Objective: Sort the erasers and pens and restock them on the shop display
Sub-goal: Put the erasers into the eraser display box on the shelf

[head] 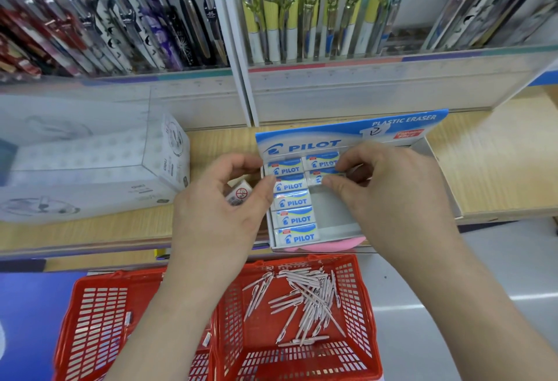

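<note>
Holding erasers [315,175] — right hand [389,190] in the box [332,211], left hand [217,211] beside.

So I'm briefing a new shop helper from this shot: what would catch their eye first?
Both hands meet over the blue-and-white Pilot eraser box on the wooden shelf: the right hand pinches an eraser in its mostly empty right column, while the left hand holds a spare eraser beside the box. Below, a red basket holds a heap of pale pink pens.
</note>
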Action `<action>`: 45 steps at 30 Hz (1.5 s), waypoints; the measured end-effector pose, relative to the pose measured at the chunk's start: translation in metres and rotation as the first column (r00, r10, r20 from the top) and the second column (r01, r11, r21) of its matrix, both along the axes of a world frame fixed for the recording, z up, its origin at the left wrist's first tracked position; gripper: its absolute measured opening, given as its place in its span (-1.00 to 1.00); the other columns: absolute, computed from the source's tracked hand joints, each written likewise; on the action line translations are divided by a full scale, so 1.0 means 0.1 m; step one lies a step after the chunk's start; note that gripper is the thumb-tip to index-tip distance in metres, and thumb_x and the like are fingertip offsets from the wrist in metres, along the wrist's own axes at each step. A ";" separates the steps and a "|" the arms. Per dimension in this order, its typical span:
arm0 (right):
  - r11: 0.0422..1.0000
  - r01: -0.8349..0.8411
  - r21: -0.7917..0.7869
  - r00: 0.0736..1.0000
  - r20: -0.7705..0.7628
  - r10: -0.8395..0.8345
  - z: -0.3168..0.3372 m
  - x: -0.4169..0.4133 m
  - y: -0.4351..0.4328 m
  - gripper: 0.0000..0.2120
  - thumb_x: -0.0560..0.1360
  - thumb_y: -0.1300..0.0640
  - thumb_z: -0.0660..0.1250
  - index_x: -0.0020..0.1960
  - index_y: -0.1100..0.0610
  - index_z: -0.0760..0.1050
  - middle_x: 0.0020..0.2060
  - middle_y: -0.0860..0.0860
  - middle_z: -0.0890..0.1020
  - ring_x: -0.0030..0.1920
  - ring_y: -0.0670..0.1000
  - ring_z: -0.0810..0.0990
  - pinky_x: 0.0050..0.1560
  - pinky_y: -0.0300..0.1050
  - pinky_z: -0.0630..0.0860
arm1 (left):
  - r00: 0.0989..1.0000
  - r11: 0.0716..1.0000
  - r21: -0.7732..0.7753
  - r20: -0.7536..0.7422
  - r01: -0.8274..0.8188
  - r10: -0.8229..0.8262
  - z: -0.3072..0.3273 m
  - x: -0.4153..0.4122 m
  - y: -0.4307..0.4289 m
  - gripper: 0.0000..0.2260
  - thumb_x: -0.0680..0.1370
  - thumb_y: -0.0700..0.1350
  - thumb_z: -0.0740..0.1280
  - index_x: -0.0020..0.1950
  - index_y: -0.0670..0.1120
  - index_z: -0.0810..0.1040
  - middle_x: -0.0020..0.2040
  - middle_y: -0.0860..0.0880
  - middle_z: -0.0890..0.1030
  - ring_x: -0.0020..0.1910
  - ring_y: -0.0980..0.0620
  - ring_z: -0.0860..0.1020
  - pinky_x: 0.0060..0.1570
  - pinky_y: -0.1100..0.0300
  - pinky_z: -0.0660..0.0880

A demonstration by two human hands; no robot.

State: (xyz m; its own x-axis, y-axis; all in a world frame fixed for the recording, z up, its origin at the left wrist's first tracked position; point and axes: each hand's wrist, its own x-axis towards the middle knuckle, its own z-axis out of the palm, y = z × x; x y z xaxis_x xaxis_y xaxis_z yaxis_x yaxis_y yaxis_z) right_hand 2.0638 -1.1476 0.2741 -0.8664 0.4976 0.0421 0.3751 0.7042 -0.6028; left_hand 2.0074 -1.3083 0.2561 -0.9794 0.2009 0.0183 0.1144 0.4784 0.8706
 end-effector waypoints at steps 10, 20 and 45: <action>0.998 0.045 -0.043 0.996 -0.075 -0.048 0.13 0.10 0.07 -0.83 0.40 0.06 0.44 -0.25 0.04 0.45 -0.37 -0.11 0.58 -0.29 -0.09 0.57 -0.20 -0.16 0.42 | 0.982 0.991 0.048 0.138 0.123 -0.129 0.18 0.13 -0.15 -0.54 0.56 -0.30 0.20 0.31 0.20 0.38 0.09 0.27 0.53 0.10 0.23 0.52 0.18 0.31 0.41; 0.601 -0.224 -0.767 0.974 -0.182 0.132 0.42 0.22 -0.21 -0.76 0.30 -0.05 0.39 -0.10 0.03 0.66 -0.27 0.16 0.65 -0.33 0.14 0.55 -0.27 0.04 0.56 | 0.976 0.967 0.164 0.063 0.196 -0.208 0.46 0.42 -0.04 -0.58 0.37 -0.19 0.51 0.03 0.31 0.60 -0.13 0.26 0.67 -0.11 0.23 0.65 -0.09 0.33 0.55; 0.986 -0.163 -0.025 0.978 0.128 0.165 0.18 0.17 0.05 -0.75 0.35 0.17 0.50 0.02 0.02 0.65 -0.11 -0.03 0.66 -0.15 -0.03 0.63 0.01 -0.09 0.54 | 0.999 0.998 -0.058 0.038 0.009 -0.006 0.04 0.22 -0.02 -0.82 0.41 -0.12 0.47 -0.09 0.15 0.65 -0.20 0.14 0.59 -0.30 0.21 0.56 -0.30 0.49 0.41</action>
